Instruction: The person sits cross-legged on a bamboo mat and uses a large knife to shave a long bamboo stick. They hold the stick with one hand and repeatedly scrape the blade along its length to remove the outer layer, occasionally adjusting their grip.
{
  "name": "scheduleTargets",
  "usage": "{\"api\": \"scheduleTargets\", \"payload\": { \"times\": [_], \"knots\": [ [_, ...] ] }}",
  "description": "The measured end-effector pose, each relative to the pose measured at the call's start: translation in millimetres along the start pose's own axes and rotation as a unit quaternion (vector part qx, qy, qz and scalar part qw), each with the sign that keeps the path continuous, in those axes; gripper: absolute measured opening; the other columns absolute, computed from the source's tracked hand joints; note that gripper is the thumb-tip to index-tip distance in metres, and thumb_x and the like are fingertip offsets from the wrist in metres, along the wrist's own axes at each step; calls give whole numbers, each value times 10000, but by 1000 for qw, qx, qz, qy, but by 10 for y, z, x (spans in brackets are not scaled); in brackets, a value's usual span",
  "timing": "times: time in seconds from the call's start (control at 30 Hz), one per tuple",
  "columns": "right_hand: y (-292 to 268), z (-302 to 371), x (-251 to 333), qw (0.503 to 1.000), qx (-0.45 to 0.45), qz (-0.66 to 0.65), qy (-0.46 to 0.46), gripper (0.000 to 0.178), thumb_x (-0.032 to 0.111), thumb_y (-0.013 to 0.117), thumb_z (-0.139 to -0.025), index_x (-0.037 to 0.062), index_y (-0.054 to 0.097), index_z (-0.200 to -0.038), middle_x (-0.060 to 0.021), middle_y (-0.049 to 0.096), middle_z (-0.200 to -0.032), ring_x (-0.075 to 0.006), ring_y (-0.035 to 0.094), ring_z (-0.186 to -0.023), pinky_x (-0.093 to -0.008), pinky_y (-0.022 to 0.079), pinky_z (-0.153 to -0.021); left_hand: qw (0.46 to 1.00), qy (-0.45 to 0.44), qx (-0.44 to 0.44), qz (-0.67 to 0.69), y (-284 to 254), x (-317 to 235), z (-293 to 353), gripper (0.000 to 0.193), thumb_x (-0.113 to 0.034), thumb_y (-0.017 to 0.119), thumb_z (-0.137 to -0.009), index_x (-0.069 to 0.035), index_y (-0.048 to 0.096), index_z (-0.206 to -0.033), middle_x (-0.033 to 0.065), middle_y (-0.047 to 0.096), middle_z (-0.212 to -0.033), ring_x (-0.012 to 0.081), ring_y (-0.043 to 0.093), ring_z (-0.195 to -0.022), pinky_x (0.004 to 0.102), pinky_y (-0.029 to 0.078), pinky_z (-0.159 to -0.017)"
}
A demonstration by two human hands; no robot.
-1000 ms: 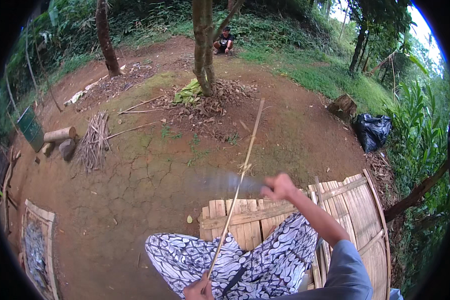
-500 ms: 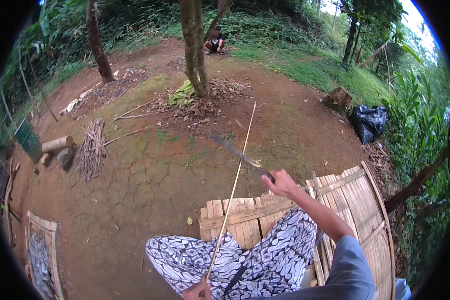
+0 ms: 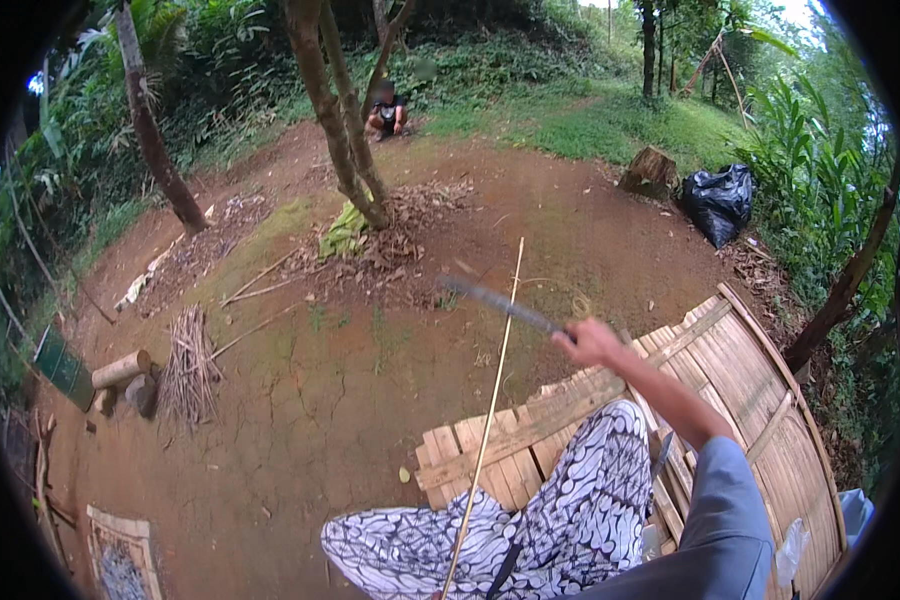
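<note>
Bag [image 3: 718, 204], contents hidden, beyond knife [image 3: 530, 315]

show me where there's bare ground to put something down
The widest mostly bare patch is the ground between the stick bundle and the bamboo platform. Another lies between the leaf litter and the tree stump. It's crowded in front of the platform, where the right hand's knife crosses the thin strip in view.
</note>
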State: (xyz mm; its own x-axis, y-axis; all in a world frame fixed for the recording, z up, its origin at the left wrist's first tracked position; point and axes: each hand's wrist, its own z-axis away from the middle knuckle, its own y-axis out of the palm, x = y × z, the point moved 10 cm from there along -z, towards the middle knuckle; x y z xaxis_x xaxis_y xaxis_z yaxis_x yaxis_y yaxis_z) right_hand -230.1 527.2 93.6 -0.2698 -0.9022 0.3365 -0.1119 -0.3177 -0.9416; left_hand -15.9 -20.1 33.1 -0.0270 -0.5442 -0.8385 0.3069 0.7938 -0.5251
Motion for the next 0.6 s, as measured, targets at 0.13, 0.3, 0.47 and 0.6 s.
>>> {"api": "scheduleTargets", "payload": {
  "times": [0.13,0.3,0.47,0.6],
  "knots": [
    [456,720,1001,953,74,75,-284,493,556,471,-888,108,675,-880,-111,605,-572,-305,631,-565,-466,524,-603,999,6,24,-26,13,-93,-85,225,-87,575,-875,-32,656,-1078,248,611,-718,339,629,-573,407,487,-553],
    [231,221,334,977,48,116,-175,554,605,485,-861,87,682,-869,-145,637,-627,-334,643,-615,-458,527,-623,997,20,33,-71,40,82,26,236,-96,584,-878,-33,660,-1093,248,621,-725,330,633,-561,400,490,-551],
    [-506,-316,-1223,979,-126,28,159,642,610,481,-882,6,699,-899,-243,661,-756,-391,668,-765,-482,522,-698,995,8,64,-81,-144,39,292,212,-113,595,-882,-28,675,-1059,239,624,-701,323,625,-523,399,479,-531],
    [-430,-251,-1379,951,-141,-58,270,735,601,452,-895,-98,663,-977,-340,628,-1023,-455,610,-1028,-498,491,-877,996,-12,68,-63,-135,-289,125,182,-98,598,-882,-14,683,-1019,221,627,-683,243,616,-505,374,457,-507]
  ]
}}
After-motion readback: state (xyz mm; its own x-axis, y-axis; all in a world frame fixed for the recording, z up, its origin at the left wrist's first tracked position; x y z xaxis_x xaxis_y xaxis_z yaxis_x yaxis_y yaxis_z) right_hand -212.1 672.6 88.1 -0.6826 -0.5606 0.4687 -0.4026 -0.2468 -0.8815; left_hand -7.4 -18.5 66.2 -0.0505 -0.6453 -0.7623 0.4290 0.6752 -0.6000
